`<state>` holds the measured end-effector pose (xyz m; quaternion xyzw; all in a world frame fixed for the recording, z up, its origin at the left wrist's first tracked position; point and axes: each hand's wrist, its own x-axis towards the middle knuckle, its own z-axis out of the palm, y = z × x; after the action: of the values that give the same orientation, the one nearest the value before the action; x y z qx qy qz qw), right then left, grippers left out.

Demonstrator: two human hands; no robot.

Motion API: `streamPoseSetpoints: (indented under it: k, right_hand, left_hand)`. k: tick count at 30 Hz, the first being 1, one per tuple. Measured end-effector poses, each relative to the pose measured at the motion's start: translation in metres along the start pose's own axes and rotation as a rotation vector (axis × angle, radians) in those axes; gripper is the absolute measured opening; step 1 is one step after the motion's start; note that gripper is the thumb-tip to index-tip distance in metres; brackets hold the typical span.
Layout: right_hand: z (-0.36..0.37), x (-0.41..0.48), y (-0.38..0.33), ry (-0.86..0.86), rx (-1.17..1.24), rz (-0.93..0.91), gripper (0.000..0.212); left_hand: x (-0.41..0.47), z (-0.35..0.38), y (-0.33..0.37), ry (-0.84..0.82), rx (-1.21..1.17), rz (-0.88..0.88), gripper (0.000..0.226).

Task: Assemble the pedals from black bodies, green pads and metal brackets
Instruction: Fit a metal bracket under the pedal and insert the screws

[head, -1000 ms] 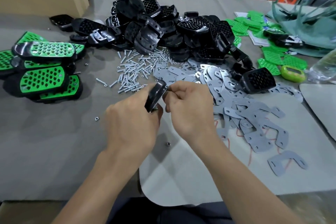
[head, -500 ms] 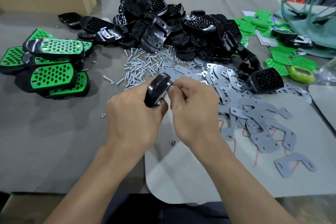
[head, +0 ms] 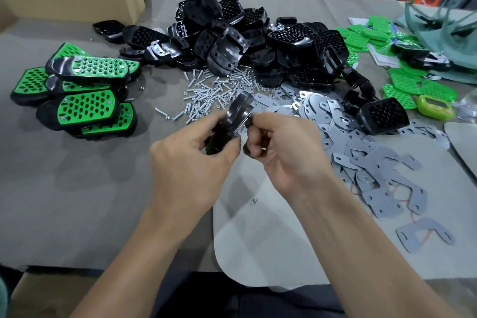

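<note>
Head-worn wide view, down over table (head: 77, 188), seemingly close.

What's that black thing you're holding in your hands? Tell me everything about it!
It is a black pedal body of shiny plastic, curved, held on edge above the table, so mostly its rim shows. A thin grey metal piece seems to lie against its right side. The left hand grips its lower part; the right hand pinches at its right edge.
</note>
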<state>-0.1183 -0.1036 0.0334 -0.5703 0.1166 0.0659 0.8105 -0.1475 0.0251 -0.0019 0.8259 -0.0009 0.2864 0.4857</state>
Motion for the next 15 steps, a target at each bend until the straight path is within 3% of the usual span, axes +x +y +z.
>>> streamPoseSetpoints:
  k: [4,7,9,15]
  right_hand:
    - [0.005,-0.003,0.003,-0.007,0.048,-0.009,0.034]
    - [0.001,-0.008,0.008,0.009,-0.268,-0.175,0.026]
    - [-0.002,-0.014,0.011,0.018,-0.505,-0.322,0.011]
    - [-0.001,-0.019,0.011,0.035,-0.735,-0.554,0.012]
  left_hand:
    - [-0.001,0.002,-0.004,-0.01,-0.037,-0.075,0.035]
    - [0.002,0.001,-0.008,-0.022,-0.019,-0.054,0.019]
    - [0.003,-0.002,-0.011,0.004,0.024,-0.038,0.011]
    - [0.001,-0.004,-0.001,-0.002,0.085,-0.021,0.019]
